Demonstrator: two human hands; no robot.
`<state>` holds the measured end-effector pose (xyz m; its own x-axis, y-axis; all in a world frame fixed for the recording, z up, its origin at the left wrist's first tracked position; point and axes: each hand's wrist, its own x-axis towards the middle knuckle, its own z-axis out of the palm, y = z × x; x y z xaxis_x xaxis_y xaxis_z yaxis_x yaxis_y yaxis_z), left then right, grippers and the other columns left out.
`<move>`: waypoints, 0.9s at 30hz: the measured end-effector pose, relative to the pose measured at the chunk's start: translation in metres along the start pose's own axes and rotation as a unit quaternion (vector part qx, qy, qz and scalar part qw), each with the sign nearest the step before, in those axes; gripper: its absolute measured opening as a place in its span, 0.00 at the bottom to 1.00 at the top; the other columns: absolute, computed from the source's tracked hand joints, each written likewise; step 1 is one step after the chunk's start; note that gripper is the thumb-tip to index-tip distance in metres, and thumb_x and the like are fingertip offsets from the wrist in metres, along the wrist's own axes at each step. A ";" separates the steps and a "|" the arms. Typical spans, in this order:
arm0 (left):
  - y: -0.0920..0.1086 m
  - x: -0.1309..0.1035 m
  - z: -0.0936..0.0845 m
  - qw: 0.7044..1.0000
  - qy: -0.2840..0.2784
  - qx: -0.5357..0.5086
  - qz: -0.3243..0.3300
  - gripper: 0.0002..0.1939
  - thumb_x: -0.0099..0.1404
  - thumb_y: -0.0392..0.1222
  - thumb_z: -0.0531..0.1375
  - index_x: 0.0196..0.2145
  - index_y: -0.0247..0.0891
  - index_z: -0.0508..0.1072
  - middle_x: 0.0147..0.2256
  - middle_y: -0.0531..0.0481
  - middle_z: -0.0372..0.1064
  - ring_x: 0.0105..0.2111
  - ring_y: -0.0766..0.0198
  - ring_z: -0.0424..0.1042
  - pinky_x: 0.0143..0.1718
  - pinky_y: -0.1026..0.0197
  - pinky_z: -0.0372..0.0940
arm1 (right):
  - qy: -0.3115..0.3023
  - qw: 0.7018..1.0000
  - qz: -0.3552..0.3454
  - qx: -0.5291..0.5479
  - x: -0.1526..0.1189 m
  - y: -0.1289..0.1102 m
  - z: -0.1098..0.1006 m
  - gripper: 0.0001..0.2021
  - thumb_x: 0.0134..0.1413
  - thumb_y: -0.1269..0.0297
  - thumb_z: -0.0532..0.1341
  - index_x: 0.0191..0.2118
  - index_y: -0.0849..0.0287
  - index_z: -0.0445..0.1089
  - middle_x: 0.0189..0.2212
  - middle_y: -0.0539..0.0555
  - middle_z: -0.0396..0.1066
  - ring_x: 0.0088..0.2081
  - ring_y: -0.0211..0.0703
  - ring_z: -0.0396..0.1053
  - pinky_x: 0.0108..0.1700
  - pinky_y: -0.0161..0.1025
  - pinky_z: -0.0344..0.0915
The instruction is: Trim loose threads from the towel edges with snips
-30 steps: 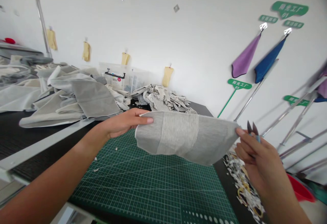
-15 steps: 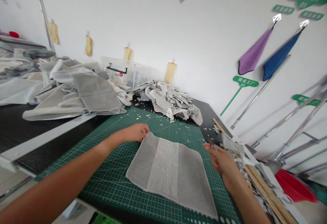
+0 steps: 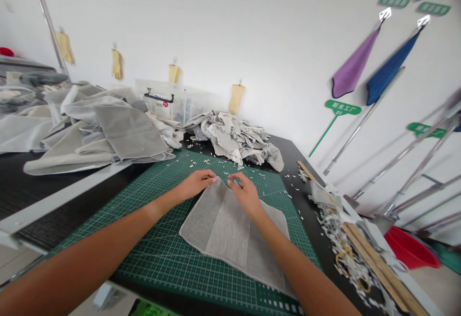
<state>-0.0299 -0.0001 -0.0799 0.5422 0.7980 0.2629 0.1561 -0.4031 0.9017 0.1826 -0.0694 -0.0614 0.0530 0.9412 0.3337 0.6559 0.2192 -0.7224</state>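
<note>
A grey cloth (image 3: 226, 232) with a lighter middle band lies on the green cutting mat (image 3: 151, 253). My left hand (image 3: 199, 183) pinches its upper left corner, lifting it slightly. Close to that corner, my right hand (image 3: 245, 192) is closed around a small tool with a blue part (image 3: 236, 182); its tip is too small to make out. My right hand and forearm cover part of the cloth's top edge and right side.
Grey cloths are heaped at the left (image 3: 126, 131), with another pile (image 3: 234, 136) behind the mat. Scraps (image 3: 331, 234), wooden strips (image 3: 374, 263) and yellow-handled scissors (image 3: 342, 258) lie along the right edge. A clear box (image 3: 162, 102) stands at the back.
My right hand has moved left with the small tool, from beside the cloth's right side to near the held corner. My left hand still pinches the corner. The view has shifted slightly.
</note>
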 end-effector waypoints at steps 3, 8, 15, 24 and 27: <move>0.000 0.000 0.004 1.000 -0.004 -0.014 0.007 0.18 0.65 0.52 0.58 0.42 0.34 0.75 0.37 0.48 0.74 0.36 0.63 0.70 0.38 0.64 0.62 | 0.000 1.000 -0.001 -0.030 -0.009 0.006 0.012 0.15 0.61 0.49 0.56 0.45 0.51 0.71 0.30 0.48 0.71 0.29 0.42 0.66 0.35 0.36 0.59; 0.000 0.000 0.009 0.999 -0.017 0.003 0.029 0.18 0.66 0.51 0.58 0.41 0.33 0.77 0.38 0.46 0.75 0.37 0.62 0.71 0.39 0.63 0.63 | -0.015 0.999 -0.011 -0.047 -0.016 0.006 0.014 0.16 0.62 0.45 0.54 0.45 0.49 0.70 0.35 0.48 0.73 0.34 0.44 0.69 0.40 0.38 0.61; -0.002 0.000 0.011 0.999 -0.001 0.012 0.048 0.18 0.67 0.51 0.57 0.41 0.33 0.78 0.38 0.45 0.76 0.37 0.61 0.72 0.39 0.62 0.64 | -0.021 0.998 -0.024 -0.051 -0.017 0.000 0.012 0.20 0.64 0.42 0.51 0.46 0.50 0.69 0.35 0.49 0.73 0.34 0.43 0.69 0.38 0.36 0.60; -0.003 0.000 0.013 0.999 0.005 0.015 0.046 0.17 0.66 0.50 0.58 0.41 0.33 0.78 0.38 0.45 0.77 0.38 0.61 0.73 0.41 0.62 0.65 | -0.054 0.994 -0.035 -0.086 -0.022 -0.006 0.011 0.21 0.67 0.42 0.47 0.47 0.50 0.68 0.30 0.48 0.71 0.32 0.43 0.70 0.36 0.34 0.57; 0.001 -0.001 0.013 0.999 0.003 0.020 0.040 0.17 0.66 0.49 0.58 0.40 0.33 0.78 0.37 0.45 0.77 0.37 0.61 0.73 0.40 0.62 0.65 | -0.066 0.994 -0.034 -0.079 -0.023 -0.007 0.010 0.21 0.68 0.43 0.45 0.46 0.50 0.67 0.30 0.47 0.72 0.33 0.43 0.71 0.36 0.34 0.57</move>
<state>-0.0197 -0.0073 -0.0843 0.5491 0.7651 0.3363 0.1455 -0.4837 0.8630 0.1695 -0.0904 -0.0700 -0.0887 0.9533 0.2887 0.7649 0.2508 -0.5933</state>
